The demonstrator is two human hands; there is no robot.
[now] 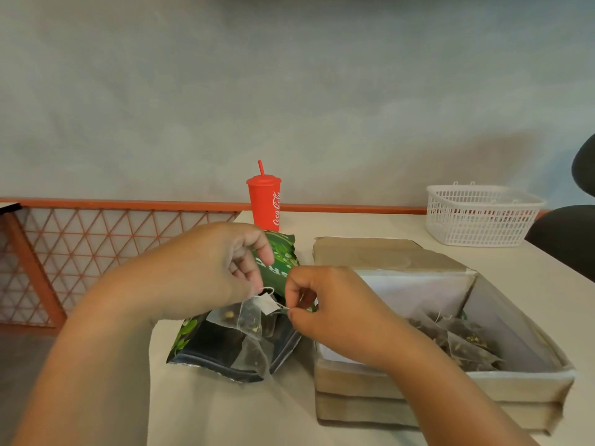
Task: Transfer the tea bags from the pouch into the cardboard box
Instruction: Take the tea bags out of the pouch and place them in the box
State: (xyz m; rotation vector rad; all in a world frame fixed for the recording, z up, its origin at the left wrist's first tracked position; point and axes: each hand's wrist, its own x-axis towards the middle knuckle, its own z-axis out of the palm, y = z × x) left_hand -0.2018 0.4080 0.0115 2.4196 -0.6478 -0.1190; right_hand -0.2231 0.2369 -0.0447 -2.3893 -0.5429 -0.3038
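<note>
Nearest, the cardboard box point(444, 386) sits open on the pale surface point(225, 410), several tea bags point(463, 339) already inside. Beside it to the left lies the green pouch point(225, 342), a tea bag point(244, 317) sticking from its mouth. The right hand point(335, 307) has its grip pinched on that bag's string; the left hand point(212, 268) pinches the pouch's top edge. Farther back stand a red cup point(264, 204) and a white basket point(479, 214).

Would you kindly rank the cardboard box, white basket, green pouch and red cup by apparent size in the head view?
1. cardboard box
2. green pouch and white basket: look alike, and the nearer pouch is partly hidden by the hands, so unranked
3. red cup
</note>
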